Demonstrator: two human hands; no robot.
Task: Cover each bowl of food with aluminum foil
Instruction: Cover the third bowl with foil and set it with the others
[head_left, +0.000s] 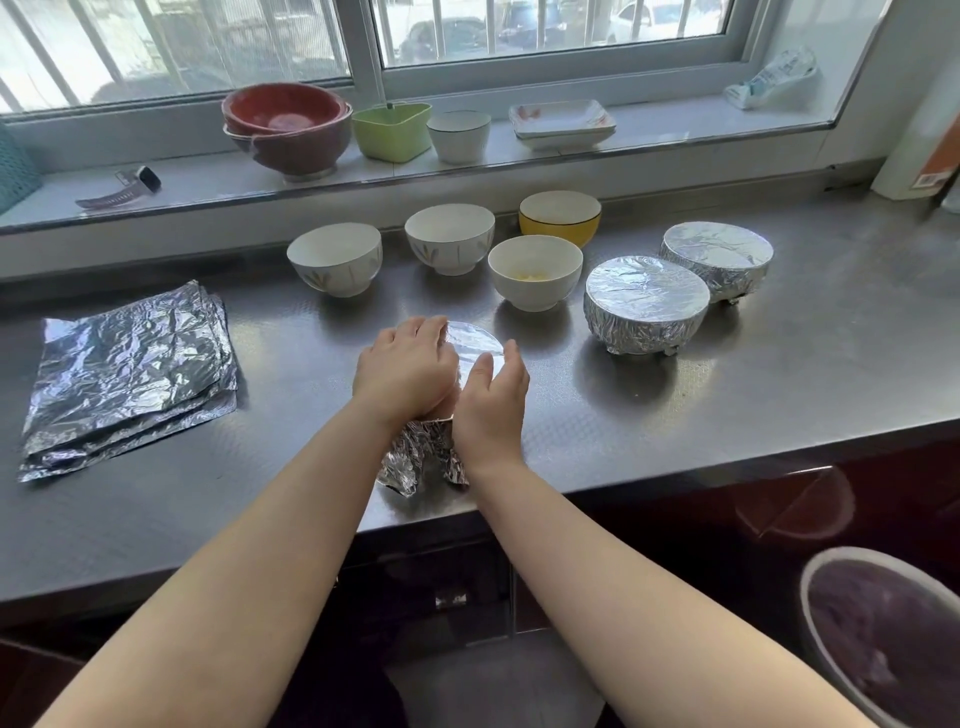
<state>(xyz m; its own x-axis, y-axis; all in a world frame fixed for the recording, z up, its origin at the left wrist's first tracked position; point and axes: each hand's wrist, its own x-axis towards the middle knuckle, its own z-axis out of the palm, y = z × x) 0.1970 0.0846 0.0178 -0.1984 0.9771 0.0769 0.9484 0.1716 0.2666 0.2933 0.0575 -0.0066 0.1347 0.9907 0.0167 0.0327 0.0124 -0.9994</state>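
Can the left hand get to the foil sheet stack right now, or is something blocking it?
Probably yes. The foil sheet stack lies on the counter with bare steel between it and the left hand. But that hand is pressing foil onto the bowl being wrapped and must let go first.

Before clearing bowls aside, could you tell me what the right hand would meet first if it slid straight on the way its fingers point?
Probably the plain white bowl, beyond the right hand; depth is unclear.
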